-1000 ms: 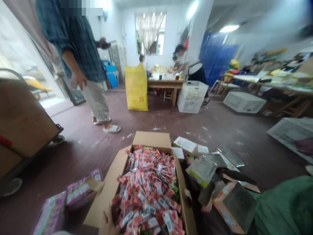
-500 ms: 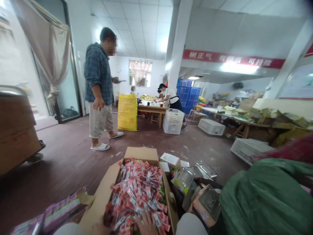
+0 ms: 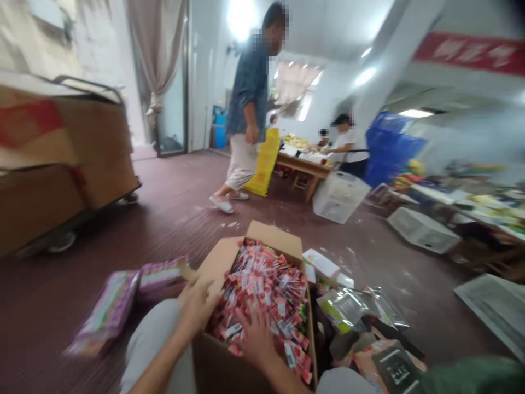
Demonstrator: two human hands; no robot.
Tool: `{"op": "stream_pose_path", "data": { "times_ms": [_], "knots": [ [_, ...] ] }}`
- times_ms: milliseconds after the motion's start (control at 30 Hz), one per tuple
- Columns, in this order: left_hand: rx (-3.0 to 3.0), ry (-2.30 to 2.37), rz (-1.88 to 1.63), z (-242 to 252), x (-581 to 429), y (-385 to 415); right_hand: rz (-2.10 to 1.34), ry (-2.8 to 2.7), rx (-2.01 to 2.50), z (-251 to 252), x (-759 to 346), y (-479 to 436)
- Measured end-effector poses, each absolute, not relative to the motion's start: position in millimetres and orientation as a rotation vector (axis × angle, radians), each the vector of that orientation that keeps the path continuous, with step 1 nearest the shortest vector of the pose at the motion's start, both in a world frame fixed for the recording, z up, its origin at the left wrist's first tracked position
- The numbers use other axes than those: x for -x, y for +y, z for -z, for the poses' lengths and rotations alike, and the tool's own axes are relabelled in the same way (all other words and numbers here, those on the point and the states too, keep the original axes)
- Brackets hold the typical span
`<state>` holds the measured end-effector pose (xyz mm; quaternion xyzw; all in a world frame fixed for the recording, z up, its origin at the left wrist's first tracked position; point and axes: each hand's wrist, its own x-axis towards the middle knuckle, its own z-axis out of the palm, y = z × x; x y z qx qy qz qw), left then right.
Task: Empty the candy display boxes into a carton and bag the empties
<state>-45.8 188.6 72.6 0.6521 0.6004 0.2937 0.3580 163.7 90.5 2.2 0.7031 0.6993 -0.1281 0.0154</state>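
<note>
An open cardboard box (image 3: 314, 350) stands between my knees, heaped with small red-and-white wrapped packets (image 3: 262, 273). My right hand (image 3: 257, 331) lies on the heap near the box's close side, fingers spread and nothing visibly gripped. At the box's left edge, over the folded-out flap (image 3: 215, 265), is my left hand (image 3: 200, 303). Its fingers are stretched out and slightly blurred, and I see nothing held in them. Left of my knee, purple-and-green packages (image 3: 102, 312) lie on the floor.
Empty-looking cartons with clear plastic windows (image 3: 394, 366) lie right of the box. A trolley (image 3: 68, 241) loaded with large cartons stands left. Ahead, a person in a blue shirt (image 3: 246, 82) is near a yellow sack (image 3: 264, 164) and a white crate (image 3: 340, 197).
My view has swung left, bringing the loaded trolley further in. My left hand has risen from the box's near left corner to its left flap. My right hand remains on the packets.
</note>
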Motion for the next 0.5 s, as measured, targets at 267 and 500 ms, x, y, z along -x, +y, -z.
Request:
{"op": "stream_pose_path", "data": {
  "times_ms": [267,500],
  "knots": [
    [-1.027,2.408,-0.634,-38.3,238.8,252.1,0.405,1.809,-1.93,33.5,-159.3,151.3],
    [-0.849,2.555,-0.088,73.0,296.7,273.5,0.278,1.838,-1.83,54.5,-173.0,144.6]
  ]
}}
